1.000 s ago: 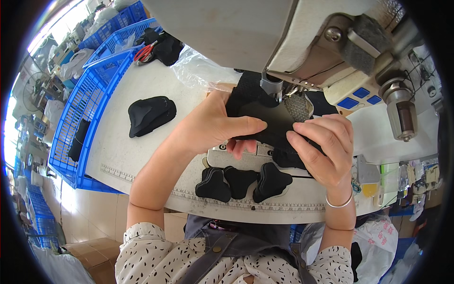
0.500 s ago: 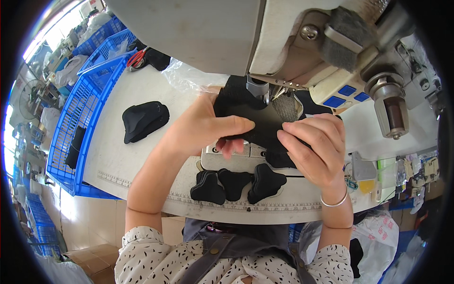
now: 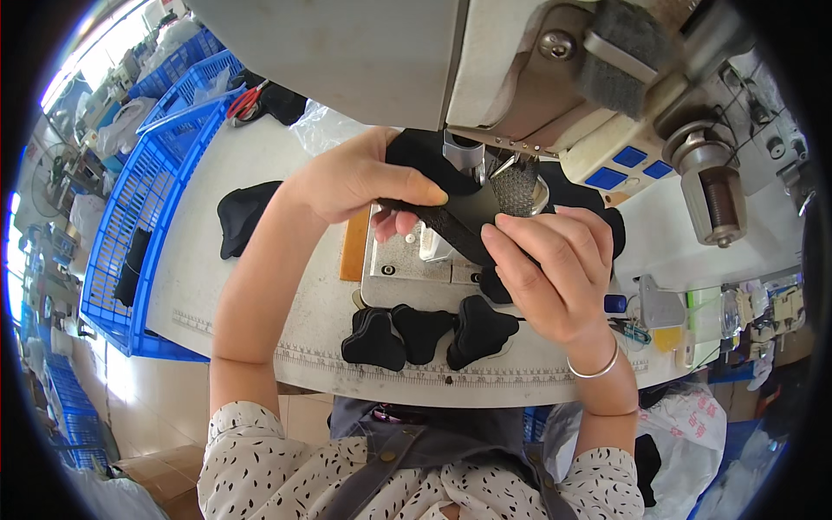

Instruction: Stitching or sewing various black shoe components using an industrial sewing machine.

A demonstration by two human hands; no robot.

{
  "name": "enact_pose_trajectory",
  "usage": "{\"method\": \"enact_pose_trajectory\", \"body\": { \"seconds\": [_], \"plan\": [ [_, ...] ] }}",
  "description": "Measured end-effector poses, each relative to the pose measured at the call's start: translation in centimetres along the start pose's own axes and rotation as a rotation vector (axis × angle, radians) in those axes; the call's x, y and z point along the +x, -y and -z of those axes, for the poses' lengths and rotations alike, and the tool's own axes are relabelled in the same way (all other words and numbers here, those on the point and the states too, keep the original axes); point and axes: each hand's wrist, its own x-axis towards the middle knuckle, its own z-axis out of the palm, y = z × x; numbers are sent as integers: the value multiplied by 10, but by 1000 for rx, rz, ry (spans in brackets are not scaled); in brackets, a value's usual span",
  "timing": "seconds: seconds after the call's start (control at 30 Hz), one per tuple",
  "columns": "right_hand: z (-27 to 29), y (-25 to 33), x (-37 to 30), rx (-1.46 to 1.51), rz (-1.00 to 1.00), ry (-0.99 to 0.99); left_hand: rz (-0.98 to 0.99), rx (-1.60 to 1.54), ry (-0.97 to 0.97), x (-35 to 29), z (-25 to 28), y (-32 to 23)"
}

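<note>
From my end I see the left hand (image 3: 355, 182) with its grip closed, thumb on top and fingers underneath, on the black fabric (image 3: 459, 238). The right hand (image 3: 555, 269) pinches the near edge of the same fabric between its fingertips, the other fingers loosely curled. The fabric spans the gap between the hands, just in front of the presser foot (image 3: 466, 154) and beside a grey mesh piece (image 3: 517, 186), above the counter (image 3: 199, 286).

What worries me is uneven pull: if one hand draws harder than the other, I judge the fabric could skew or pucker. Fingertips this near the foot could get caught if the machine (image 3: 329, 61) ran while they strayed inward. The mesh might snag in a fold, and a dropped wrist could knock the three small black stacks (image 3: 422, 334) near the counter's front edge.

Plenty escapes me. I can't make out the needle or any stitch line, and the far part of the fabric runs out of my sight behind the foot. Most left fingers are under the cloth. The left forearm covers part of another black stack (image 3: 245, 217), and the machine's top is cut off.
</note>
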Motion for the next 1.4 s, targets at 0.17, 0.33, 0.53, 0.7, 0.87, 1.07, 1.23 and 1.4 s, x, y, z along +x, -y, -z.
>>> {"method": "enact_pose_trajectory", "body": {
  "seconds": [0.17, 0.33, 0.53, 0.7, 0.87, 1.07, 1.23, 1.4],
  "plan": [
    [0, 7, 2, -11, -59, 23, 53, 9, 84, 7, 10, -6],
    [-2, 12, 3, -36, -85, 20, 49, 30, 72, 15, 14, -7],
    [-7, 19, 1, -99, -118, 6, 69, 42, 168, 25, 24, -10],
    [-10, 19, 0, -131, -126, -3, 51, 61, 155, 34, 28, -7],
    [-13, 18, 0, -133, -145, -13, -11, 63, 144, 43, 34, -3],
    [-15, 18, -1, -153, -146, 1, -37, 13, 290, 58, 44, 5],
    [-17, 18, 0, -151, -161, 1, -22, 10, 293, 69, 50, 11],
    [-18, 17, 0, -177, -162, 10, -74, -21, 272, 69, 53, 11]
  ]
}}
